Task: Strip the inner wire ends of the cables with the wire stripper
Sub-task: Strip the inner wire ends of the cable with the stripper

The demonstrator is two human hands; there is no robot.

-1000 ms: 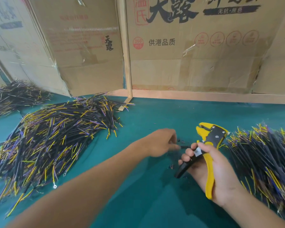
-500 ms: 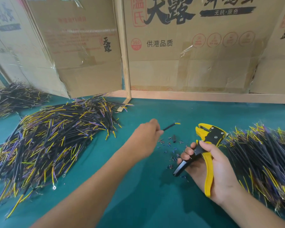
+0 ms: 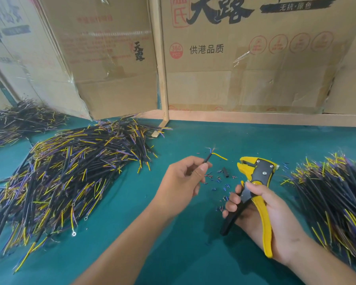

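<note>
My left hand (image 3: 182,182) pinches a short black cable (image 3: 269,159) between thumb and fingers. The cable's far end points up and right, with a yellow inner wire (image 3: 220,156) bent sideways and blue and brown wires fanned out. My right hand (image 3: 261,214) grips the yellow and black wire stripper (image 3: 255,177) by its handles, jaws pointing up and left. The jaws stand a short way right of the cable's end and do not touch it.
A big heap of black cables (image 3: 66,173) lies at the left, a second pile (image 3: 333,194) at the right, and a third (image 3: 21,120) far left. Insulation scraps (image 3: 222,179) dot the green mat (image 3: 183,254) between my hands. Cardboard boxes (image 3: 245,58) wall the back.
My left hand has pulled the cable out of the stripper and drawn it leftward, then turned it so the fanned wire ends show. The stripper has stayed nearly still in my right hand.
</note>
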